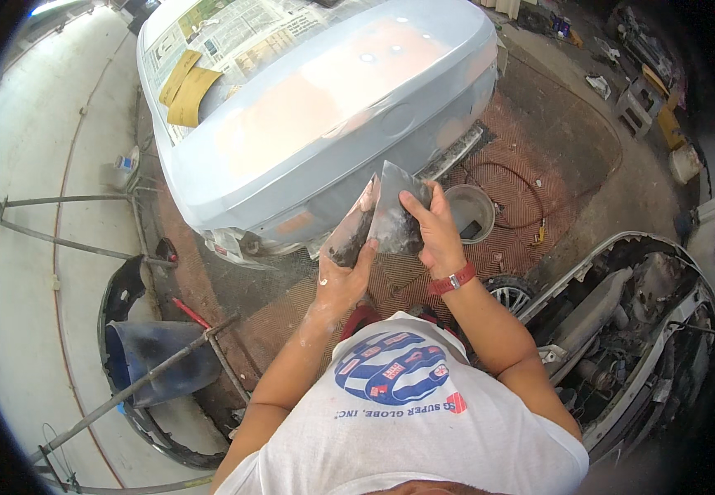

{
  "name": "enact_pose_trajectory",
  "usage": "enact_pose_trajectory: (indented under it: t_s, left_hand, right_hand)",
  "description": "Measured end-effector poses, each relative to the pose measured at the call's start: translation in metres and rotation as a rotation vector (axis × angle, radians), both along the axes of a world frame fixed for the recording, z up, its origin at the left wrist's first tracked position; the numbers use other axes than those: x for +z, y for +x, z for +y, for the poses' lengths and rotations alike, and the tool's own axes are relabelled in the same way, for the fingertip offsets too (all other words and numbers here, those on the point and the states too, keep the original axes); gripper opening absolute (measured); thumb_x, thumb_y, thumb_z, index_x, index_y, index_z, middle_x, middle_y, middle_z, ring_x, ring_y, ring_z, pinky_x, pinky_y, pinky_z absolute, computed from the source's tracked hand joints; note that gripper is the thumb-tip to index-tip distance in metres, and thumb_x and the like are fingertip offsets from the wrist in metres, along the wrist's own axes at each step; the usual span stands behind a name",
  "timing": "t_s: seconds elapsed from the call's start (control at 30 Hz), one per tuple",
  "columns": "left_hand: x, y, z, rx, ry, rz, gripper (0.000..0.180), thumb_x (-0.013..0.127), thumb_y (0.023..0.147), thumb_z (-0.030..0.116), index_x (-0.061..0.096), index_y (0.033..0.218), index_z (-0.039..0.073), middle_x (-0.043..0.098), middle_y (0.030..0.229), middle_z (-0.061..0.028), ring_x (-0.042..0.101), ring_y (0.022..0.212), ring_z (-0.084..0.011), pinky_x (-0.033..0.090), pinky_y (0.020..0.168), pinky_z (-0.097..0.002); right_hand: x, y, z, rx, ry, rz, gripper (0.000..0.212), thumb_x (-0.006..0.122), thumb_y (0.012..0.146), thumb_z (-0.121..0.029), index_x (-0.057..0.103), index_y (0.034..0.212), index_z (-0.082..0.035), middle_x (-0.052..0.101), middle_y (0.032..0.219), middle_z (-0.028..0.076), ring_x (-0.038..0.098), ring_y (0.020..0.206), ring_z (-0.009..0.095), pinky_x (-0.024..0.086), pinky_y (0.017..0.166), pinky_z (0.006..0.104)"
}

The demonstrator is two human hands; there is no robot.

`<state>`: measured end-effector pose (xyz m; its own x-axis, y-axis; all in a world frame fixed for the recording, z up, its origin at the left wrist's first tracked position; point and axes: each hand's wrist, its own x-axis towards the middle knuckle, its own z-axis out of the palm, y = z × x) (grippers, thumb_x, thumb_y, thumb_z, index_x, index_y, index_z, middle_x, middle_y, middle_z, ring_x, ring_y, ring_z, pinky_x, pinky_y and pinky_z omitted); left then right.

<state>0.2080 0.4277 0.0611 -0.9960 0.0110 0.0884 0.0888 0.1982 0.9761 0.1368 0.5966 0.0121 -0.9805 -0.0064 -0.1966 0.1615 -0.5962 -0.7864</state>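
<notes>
My left hand (342,285) grips a flat, dark grey plate (352,224) by its lower end, with pinkish paste along its upper edge. Close beside it, my right hand (438,231) pinches a wider, dusty grey plate (396,206), thumb across its face. The two plates stand nearly edge to edge; I cannot tell whether they touch. Just beyond them lies the rear of a pale grey car body (291,194), with a broad pinkish filler patch (312,103) on its lid. Newspaper (250,33) and yellow sandpaper sheets (190,89) lie on the car.
A round grey bucket (460,200) stands right of my hands, near a hose (530,186). At right is an open engine bay (601,351). A pipe frame (68,198), a loose bumper (115,289) and a blue drum (159,355) are at left.
</notes>
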Motion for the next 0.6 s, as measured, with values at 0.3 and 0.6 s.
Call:
enact_pose_trajectory:
  t_s: [0.3, 0.6]
  left_hand:
    - [-0.005, 0.007, -0.029, -0.137, -0.269, 0.010, 0.047, 0.076, 0.099, 0.014, 0.059, 0.140, -0.002, 0.071, 0.121, -0.0079, 0.064, 0.110, -0.0184, 0.052, 0.099, -0.0356]
    - [0.001, 0.000, -0.018, 0.043, -0.074, -0.134, 0.049, 0.081, 0.097, 0.022, 0.063, 0.135, -0.002, 0.070, 0.126, -0.0148, 0.065, 0.115, -0.0238, 0.052, 0.100, -0.0391]
  right_hand:
    - [0.040, -0.002, 0.010, 0.175, 0.465, 0.381, 0.043, 0.079, 0.096, -0.016, 0.054, 0.127, -0.002, 0.066, 0.115, 0.007, 0.063, 0.100, 0.015, 0.054, 0.089, 0.0322]
    - [0.011, -0.004, 0.010, -0.050, 0.380, 0.303, 0.046, 0.081, 0.093, -0.018, 0.056, 0.128, -0.002, 0.068, 0.111, 0.009, 0.064, 0.102, 0.017, 0.054, 0.090, 0.0347]
